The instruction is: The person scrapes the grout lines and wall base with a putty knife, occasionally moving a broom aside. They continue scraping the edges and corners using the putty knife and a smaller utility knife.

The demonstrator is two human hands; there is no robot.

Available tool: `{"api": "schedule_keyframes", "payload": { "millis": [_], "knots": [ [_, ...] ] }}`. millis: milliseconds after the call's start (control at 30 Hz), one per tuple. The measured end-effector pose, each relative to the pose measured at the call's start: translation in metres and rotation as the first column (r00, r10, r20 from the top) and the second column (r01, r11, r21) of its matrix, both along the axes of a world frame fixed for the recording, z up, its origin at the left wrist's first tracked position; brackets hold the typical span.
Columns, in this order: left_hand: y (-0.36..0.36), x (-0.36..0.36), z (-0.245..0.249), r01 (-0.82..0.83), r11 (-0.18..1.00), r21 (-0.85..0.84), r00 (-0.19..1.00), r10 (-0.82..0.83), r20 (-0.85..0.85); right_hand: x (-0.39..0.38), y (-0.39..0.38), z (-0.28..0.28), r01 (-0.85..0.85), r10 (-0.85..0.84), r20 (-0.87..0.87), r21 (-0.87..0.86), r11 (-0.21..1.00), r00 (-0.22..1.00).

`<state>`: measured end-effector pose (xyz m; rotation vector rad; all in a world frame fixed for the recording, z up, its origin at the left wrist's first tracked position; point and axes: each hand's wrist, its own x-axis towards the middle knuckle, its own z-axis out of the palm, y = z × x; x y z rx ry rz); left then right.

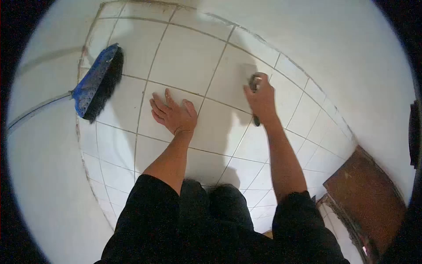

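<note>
My left hand (pixel 175 115) lies on the white floor tiles (pixel 189 57) with its fingers spread, holding nothing. A thin band circles that wrist. To the right, my right hand (pixel 263 100) is closed around a hand tool with a dark handle (pixel 256 120) whose end sticks out below the palm. A dark and shiny part of this tool shows by the thumb and fingers, with a greyish patch on the tile just beyond it. The hand hides most of the tool, so I cannot tell its exact kind.
A blue broom (pixel 94 81) with black bristles rests at the left, its pole running to the left edge. Pale walls (pixel 307 39) border the tiles. A brown door (pixel 367 193) stands at the lower right. My knees (pixel 215 200) are close behind my hands.
</note>
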<state>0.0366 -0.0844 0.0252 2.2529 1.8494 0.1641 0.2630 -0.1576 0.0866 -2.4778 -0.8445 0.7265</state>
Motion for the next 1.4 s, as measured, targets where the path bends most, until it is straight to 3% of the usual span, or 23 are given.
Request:
{"api": "schedule_keyframes", "payload": {
  "millis": [100, 200, 267, 300, 367, 433, 500, 567, 633, 833, 933, 1033, 1067, 1233, 1300, 1333, 1400],
  "knots": [
    [0.0, 0.0, -0.002, 0.01, 1.0, 0.009, 1.0, -0.01, -0.014, 0.051, -0.031, 0.002, -0.052, 0.056, 0.055, -0.071, 0.996, 0.997],
    [-0.002, -0.001, -0.007, 0.024, 0.999, 0.042, 1.0, -0.023, -0.019, 0.113, -0.046, -0.015, -0.045, 0.046, 0.0, -0.122, 0.992, 0.999],
    [0.0, -0.001, -0.006, 0.034, 0.999, -0.015, 0.995, -0.036, -0.089, 0.138, -0.035, -0.001, -0.093, 0.024, -0.24, -0.283, 0.954, 0.971],
    [0.0, -0.002, -0.009, 0.027, 0.999, -0.022, 0.996, -0.029, -0.089, 0.149, -0.033, -0.001, -0.1, 0.029, -0.24, -0.29, 0.952, 0.97],
    [-0.001, -0.004, -0.012, 0.052, 0.998, 0.018, 0.995, -0.051, -0.086, 0.169, -0.029, -0.004, -0.087, -0.073, -0.461, -0.317, 0.945, 0.884],
    [-0.002, -0.003, -0.009, 0.032, 0.999, -0.002, 0.996, -0.032, -0.087, 0.178, -0.022, 0.0, -0.188, 0.007, -0.408, -0.406, 0.894, 0.913],
    [0.0, -0.001, -0.009, 0.008, 1.0, -0.018, 0.996, -0.01, -0.088, 0.184, -0.016, 0.001, -0.319, 0.218, -0.235, -0.617, 0.72, 0.947],
    [0.001, -0.002, -0.009, 0.012, 0.999, -0.032, 0.996, -0.014, -0.085, 0.185, -0.017, -0.011, -0.341, 0.323, -0.15, -0.639, 0.689, 0.934],
    [0.002, -0.002, -0.009, 0.008, 1.0, -0.026, 0.997, -0.01, -0.077, 0.179, -0.009, -0.016, -0.314, 0.428, 0.043, -0.615, 0.723, 0.903],
    [0.004, 0.001, -0.002, -0.008, 0.997, -0.077, 0.996, 0.001, -0.09, 0.14, 0.075, -0.006, -0.326, 0.34, -0.097, -0.609, 0.723, 0.935],
    [0.004, 0.0, -0.006, 0.006, 0.999, -0.05, 0.998, -0.01, -0.064, 0.162, 0.042, -0.024, -0.314, 0.431, 0.048, -0.612, 0.726, 0.901],
    [0.006, -0.002, -0.003, 0.0, 0.999, -0.042, 0.999, -0.002, -0.037, 0.173, 0.031, -0.01, -0.317, 0.405, -0.035, -0.687, 0.654, 0.913],
    [0.005, 0.0, -0.002, -0.002, 0.999, -0.049, 1.0, 0.001, -0.021, 0.173, 0.029, -0.002, -0.512, 0.631, -0.013, -0.597, 0.617, 0.776],
    [0.005, 0.0, -0.002, 0.003, 1.0, -0.02, 1.0, -0.003, 0.001, 0.139, 0.08, -0.018, -0.362, 0.495, 0.064, -0.602, 0.712, 0.866],
    [0.002, -0.001, -0.002, 0.015, 1.0, -0.012, 1.0, -0.015, 0.005, 0.128, 0.098, -0.007, -0.399, 0.455, -0.029, -0.531, 0.747, 0.89],
    [0.001, -0.002, -0.003, 0.011, 1.0, -0.023, 1.0, -0.012, -0.013, 0.129, 0.09, 0.001, -0.523, 0.602, -0.01, -0.506, 0.686, 0.799],
    [0.006, 0.0, -0.004, 0.004, 1.0, -0.02, 1.0, -0.005, -0.027, 0.153, 0.052, -0.007, -0.434, 0.551, 0.045, -0.565, 0.702, 0.833]
  ]
}}
